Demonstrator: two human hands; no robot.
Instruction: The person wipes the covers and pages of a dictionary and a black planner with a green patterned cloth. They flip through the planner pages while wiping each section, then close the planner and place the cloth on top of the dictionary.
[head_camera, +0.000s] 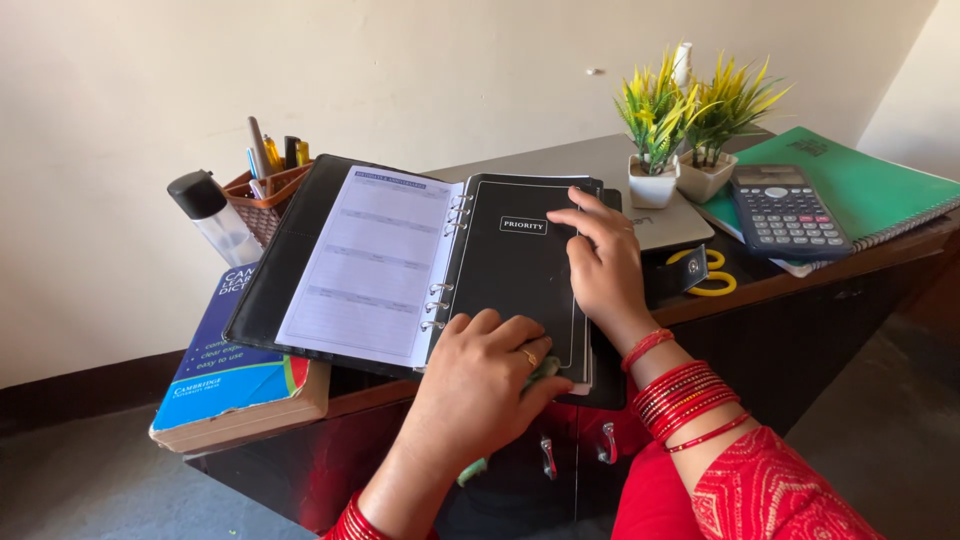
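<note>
A black ring-binder organiser lies open on the desk, a pale lined page on its left and a black divider page on its right. My left hand rests on the lower edge of the black page, its fingers curled around a green object, possibly a cloth, that pokes out under the palm. My right hand lies flat on the right edge of the black page, fingers spread. Red bangles circle both wrists.
A thick blue book sits under the organiser's left side. Behind are a clear bottle, a brown pen holder, two small potted plants, a grey laptop, a calculator on a green notebook, and yellow scissors.
</note>
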